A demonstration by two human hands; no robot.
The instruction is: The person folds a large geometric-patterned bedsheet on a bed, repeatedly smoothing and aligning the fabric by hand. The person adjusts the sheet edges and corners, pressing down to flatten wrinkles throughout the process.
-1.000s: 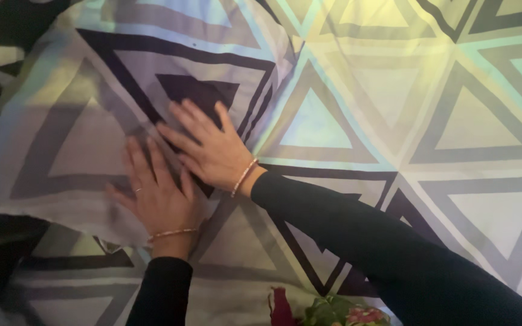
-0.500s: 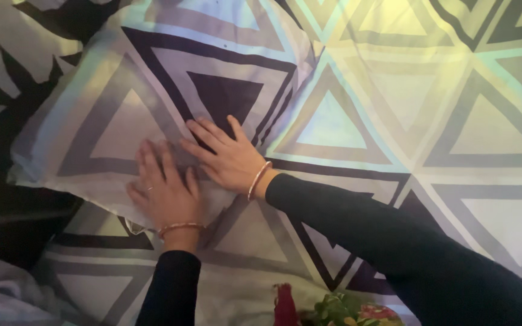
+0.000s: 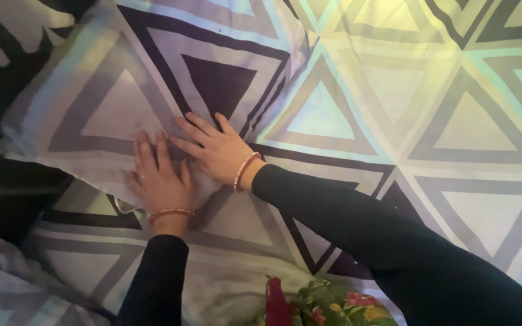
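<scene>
Both hands pressed flat on a pillow. The left hand (image 3: 158, 181) lies palm down with its fingers extended and only slightly spread, resting on the lower edge of the pillow (image 3: 122, 102); it grips nothing. A ring shows on one finger and a thin bracelet (image 3: 169, 212) circles the wrist above a dark sleeve. The right hand (image 3: 212, 151) is likewise open and flat, fingers extended toward the upper left, its fingertips reaching the dark triangle printed at the pillow's centre. It lies just beside the left hand, the two touching or nearly so; a beaded bracelet (image 3: 244, 170) sits at its wrist.

The pillow occupies the upper left of the view, tilted, in a case of nested grey, white and black triangles. It rests on a bed cover (image 3: 454, 133) of the same triangle pattern, which fills the right side. A piece of floral fabric (image 3: 321, 305), red and green, appears at the lower edge.
</scene>
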